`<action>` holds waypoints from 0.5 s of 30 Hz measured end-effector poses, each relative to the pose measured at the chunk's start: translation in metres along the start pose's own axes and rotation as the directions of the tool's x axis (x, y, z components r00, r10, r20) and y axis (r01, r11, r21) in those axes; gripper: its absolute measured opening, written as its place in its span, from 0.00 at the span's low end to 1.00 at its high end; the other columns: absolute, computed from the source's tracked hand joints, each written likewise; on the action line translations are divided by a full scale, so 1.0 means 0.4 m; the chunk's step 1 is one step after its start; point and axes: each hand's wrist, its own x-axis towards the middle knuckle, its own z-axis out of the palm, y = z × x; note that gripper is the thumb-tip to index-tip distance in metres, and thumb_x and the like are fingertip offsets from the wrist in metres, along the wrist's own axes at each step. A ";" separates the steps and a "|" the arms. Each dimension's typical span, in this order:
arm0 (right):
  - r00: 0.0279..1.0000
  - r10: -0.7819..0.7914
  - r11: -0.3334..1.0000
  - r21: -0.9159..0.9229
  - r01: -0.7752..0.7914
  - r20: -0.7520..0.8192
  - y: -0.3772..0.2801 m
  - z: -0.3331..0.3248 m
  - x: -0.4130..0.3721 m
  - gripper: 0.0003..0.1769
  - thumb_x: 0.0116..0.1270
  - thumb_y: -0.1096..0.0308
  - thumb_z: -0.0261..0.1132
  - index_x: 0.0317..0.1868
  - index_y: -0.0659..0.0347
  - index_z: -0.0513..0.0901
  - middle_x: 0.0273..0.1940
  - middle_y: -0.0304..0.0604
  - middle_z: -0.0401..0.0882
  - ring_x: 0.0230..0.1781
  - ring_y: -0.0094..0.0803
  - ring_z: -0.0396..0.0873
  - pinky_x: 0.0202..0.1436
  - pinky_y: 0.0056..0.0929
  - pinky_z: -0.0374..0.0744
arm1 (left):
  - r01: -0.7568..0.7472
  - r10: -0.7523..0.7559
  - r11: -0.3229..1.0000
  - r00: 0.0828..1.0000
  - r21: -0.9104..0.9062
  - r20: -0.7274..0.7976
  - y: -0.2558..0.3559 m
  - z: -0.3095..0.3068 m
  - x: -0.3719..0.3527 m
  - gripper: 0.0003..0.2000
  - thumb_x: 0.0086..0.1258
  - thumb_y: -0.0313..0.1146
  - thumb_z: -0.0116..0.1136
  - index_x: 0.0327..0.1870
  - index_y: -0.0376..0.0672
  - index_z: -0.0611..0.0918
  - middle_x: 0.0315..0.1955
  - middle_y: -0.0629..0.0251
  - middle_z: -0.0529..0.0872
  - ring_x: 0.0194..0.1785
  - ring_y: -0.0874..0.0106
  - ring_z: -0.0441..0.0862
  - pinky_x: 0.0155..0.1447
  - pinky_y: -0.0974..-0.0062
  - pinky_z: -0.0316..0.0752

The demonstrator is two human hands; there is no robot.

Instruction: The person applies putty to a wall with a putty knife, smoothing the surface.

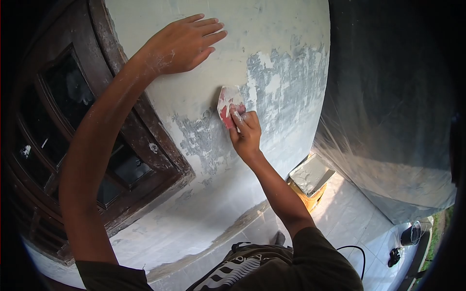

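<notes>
My left hand (187, 44) lies against the upper part of the wall (204, 92), its fingers apart and pointing right, with nothing held. White dust marks its wrist. Lower and to the right, my right hand (246, 131) grips a red scraper (228, 104) smeared with white filler. The scraper's flat face lies close to the wall, beside a rough patch (286, 87) of grey and white. Another grey patch (201, 140) shows at the lower left of the scraper.
A dark wooden window frame (160, 138) with glass panes fills the left. At the lower right, a tray of filler (312, 173) rests on a yellow stand (310, 196). Plastic sheeting (388, 121) hangs at right. A bucket (411, 234) stands on the tiled floor (347, 220).
</notes>
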 end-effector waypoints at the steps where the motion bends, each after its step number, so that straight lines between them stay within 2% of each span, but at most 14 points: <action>1: 0.998 -0.031 0.999 -0.020 0.030 -0.061 0.018 0.000 0.053 0.33 0.47 0.84 0.68 0.60 0.63 0.83 0.40 0.46 0.78 0.41 0.45 0.75 0.45 0.37 0.79 | -0.002 0.002 1.000 1.000 -0.003 0.000 0.000 0.002 -0.002 0.22 0.77 0.36 0.53 0.70 0.48 0.74 0.69 0.64 0.75 0.72 0.65 0.71 0.79 0.65 0.60; 2: 0.990 -0.053 0.998 -0.047 0.047 -0.131 0.039 0.008 0.101 0.32 0.49 0.84 0.68 0.59 0.63 0.83 0.43 0.46 0.80 0.40 0.45 0.74 0.45 0.38 0.78 | 0.006 -0.006 1.000 1.000 -0.013 0.001 -0.002 0.003 -0.003 0.21 0.77 0.36 0.53 0.70 0.48 0.74 0.69 0.64 0.75 0.72 0.64 0.71 0.79 0.65 0.60; 4: 0.986 -0.038 0.993 -0.112 0.020 -0.161 0.085 0.024 0.163 0.30 0.50 0.84 0.68 0.58 0.62 0.83 0.47 0.48 0.81 0.42 0.46 0.74 0.47 0.39 0.79 | 0.015 -0.015 1.000 1.000 -0.022 0.002 -0.003 0.001 -0.006 0.21 0.77 0.36 0.53 0.70 0.48 0.74 0.69 0.64 0.75 0.72 0.64 0.71 0.79 0.65 0.60; 6: 0.998 -0.021 0.981 -0.196 0.009 -0.061 0.115 0.024 0.187 0.29 0.51 0.83 0.68 0.58 0.63 0.83 0.48 0.48 0.81 0.43 0.47 0.74 0.48 0.40 0.79 | 0.025 -0.025 0.999 1.000 -0.029 0.004 -0.002 -0.001 -0.011 0.21 0.77 0.36 0.53 0.70 0.48 0.74 0.69 0.64 0.75 0.72 0.63 0.71 0.79 0.65 0.60; 9: 1.000 -0.007 0.981 -0.193 0.003 -0.017 0.128 0.050 0.110 0.28 0.52 0.83 0.68 0.57 0.65 0.83 0.46 0.49 0.80 0.44 0.49 0.75 0.48 0.40 0.79 | 0.032 -0.032 0.999 0.999 0.000 0.009 -0.001 0.001 -0.015 0.21 0.77 0.37 0.53 0.70 0.49 0.74 0.69 0.64 0.75 0.73 0.64 0.70 0.79 0.65 0.60; 11: 0.996 0.067 0.989 -0.139 -0.058 0.058 0.089 0.036 0.020 0.29 0.51 0.83 0.69 0.58 0.66 0.82 0.44 0.50 0.79 0.45 0.49 0.75 0.49 0.41 0.79 | 0.030 -0.030 1.000 0.999 0.008 0.017 -0.002 0.006 -0.017 0.21 0.78 0.37 0.52 0.71 0.49 0.74 0.70 0.64 0.75 0.73 0.64 0.70 0.80 0.65 0.59; 12: 0.996 0.066 0.993 -0.104 -0.059 0.066 0.081 0.035 -0.036 0.31 0.51 0.84 0.70 0.59 0.65 0.82 0.43 0.48 0.81 0.42 0.45 0.74 0.46 0.38 0.78 | 0.026 -0.027 1.000 0.999 0.016 0.025 -0.004 0.009 -0.017 0.22 0.78 0.37 0.52 0.71 0.48 0.73 0.70 0.64 0.74 0.73 0.65 0.69 0.80 0.65 0.59; 14: 0.996 0.030 1.000 0.001 -0.030 0.086 0.050 0.017 -0.103 0.32 0.49 0.83 0.69 0.60 0.65 0.82 0.39 0.46 0.77 0.41 0.44 0.74 0.46 0.39 0.78 | 0.015 -0.016 1.000 1.000 0.027 0.027 -0.002 0.020 -0.017 0.22 0.78 0.37 0.51 0.72 0.48 0.72 0.70 0.64 0.74 0.74 0.66 0.68 0.80 0.65 0.58; 15: 0.996 0.029 1.000 -0.002 -0.029 0.083 0.045 0.013 -0.088 0.32 0.49 0.83 0.69 0.60 0.65 0.82 0.39 0.46 0.77 0.41 0.44 0.74 0.46 0.39 0.78 | 0.003 -0.005 0.999 1.000 0.039 0.026 -0.003 0.023 -0.012 0.22 0.78 0.37 0.51 0.72 0.48 0.71 0.71 0.65 0.73 0.75 0.66 0.67 0.81 0.65 0.58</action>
